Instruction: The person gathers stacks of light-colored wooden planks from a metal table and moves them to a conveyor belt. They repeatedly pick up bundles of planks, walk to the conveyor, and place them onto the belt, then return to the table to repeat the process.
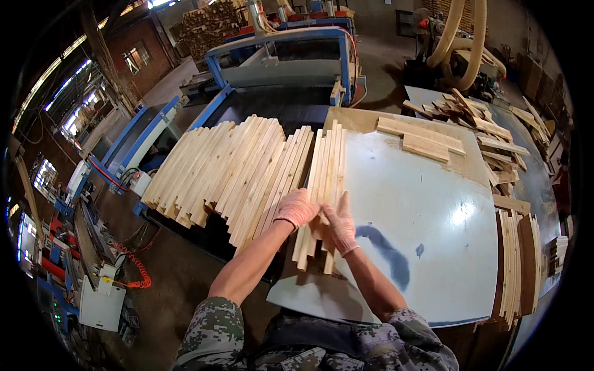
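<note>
A small bundle of pale wooden strips lies lengthwise near the left edge of a grey-white tabletop, its near ends uneven. My left hand, in a pinkish knit glove, grips the bundle from its left side, fingers reaching over the top. From the right, my right hand, gloved alike, holds the same strips, thumb across the top and fingers along the side. The two hands almost touch; some fingertips are hidden. Just left of the bundle, a wide row of similar wooden strips lies side by side, ends staggered.
Beyond the row stands a blue-framed machine with a dark bed. Flat boards lie at the tabletop's far side. Offcuts are heaped at the right, above stacked strips. A red coiled hose hangs at the left.
</note>
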Demonstrator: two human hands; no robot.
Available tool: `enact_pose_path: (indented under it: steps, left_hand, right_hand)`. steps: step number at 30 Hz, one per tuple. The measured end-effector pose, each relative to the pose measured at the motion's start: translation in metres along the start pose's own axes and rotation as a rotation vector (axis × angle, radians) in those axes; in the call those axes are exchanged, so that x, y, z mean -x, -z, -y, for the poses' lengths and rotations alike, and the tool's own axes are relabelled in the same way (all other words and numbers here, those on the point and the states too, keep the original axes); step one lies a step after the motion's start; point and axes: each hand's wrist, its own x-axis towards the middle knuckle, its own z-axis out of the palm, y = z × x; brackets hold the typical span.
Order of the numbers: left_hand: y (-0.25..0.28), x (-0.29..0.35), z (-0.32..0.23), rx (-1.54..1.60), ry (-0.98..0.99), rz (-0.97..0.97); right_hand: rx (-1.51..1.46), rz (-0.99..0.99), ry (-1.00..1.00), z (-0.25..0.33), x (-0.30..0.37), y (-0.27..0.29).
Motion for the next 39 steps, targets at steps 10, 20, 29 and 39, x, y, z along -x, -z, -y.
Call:
enact_pose_path:
  steps: [10,20,29,39]
  left_hand:
    - [-0.095,0.063,-0.003,0.458,-0.31,0.012]
    - [0.008,0.046,0.176,1.093,-0.54,0.339]
    - [0.125,-0.069,0.608,0.178,0.299,-0.698]
    - [0.214,-0.086,0.788,-0.168,0.693,-0.512]
  right_hand:
    - [-0.188,-0.045,-0.223,0.076,0.093,0.087]
    - [0.204,-0.211,0.136,0.11,0.09,0.082]
    - [0.265,-0.122,-0.009,0.135,0.088,-0.079]
    - [0.244,-0.167,-0.248,0.006,0.057,-0.148]
